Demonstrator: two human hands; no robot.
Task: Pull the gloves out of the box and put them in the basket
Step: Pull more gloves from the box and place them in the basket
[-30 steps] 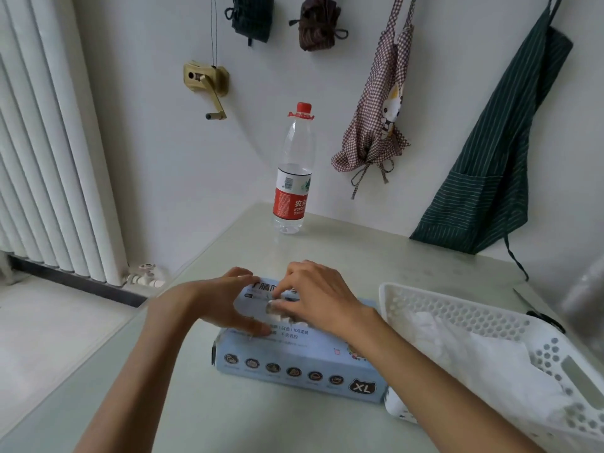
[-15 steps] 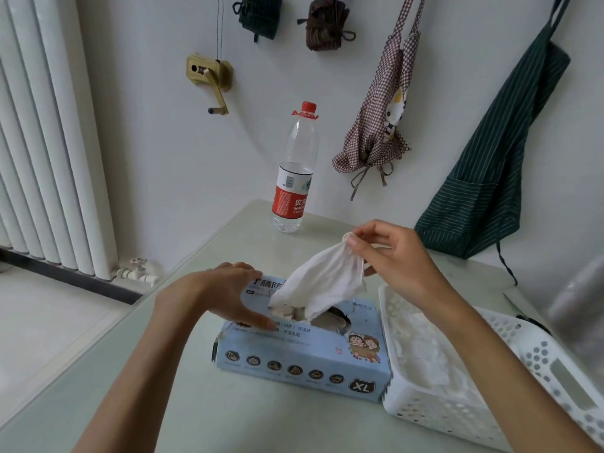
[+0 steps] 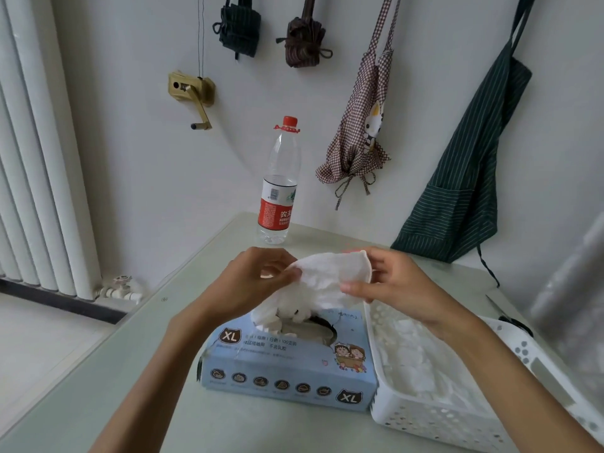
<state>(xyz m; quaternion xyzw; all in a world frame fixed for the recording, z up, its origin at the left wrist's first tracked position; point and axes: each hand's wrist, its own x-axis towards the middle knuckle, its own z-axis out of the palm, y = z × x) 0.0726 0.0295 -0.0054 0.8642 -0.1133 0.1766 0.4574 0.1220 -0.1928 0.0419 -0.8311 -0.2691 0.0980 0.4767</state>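
We hold one white glove [image 3: 327, 282] above the blue box [image 3: 287, 364], left hand [image 3: 251, 282] and right hand [image 3: 392, 286] each pinching an edge in closed fingers; its tail still trails into the opening. The basket [image 3: 434, 420] just beside already holds several, and we judge more remain boxed.

White wall [image 3: 130, 165] with hanging aprons: checked [image 3: 359, 138], green striped [image 3: 464, 191]. Radiator [image 3: 36, 152] at left above pale floor [image 3: 42, 335]. Pale green surface [image 3: 137, 380]; brass crank [image 3: 192, 93] wall-mounted.
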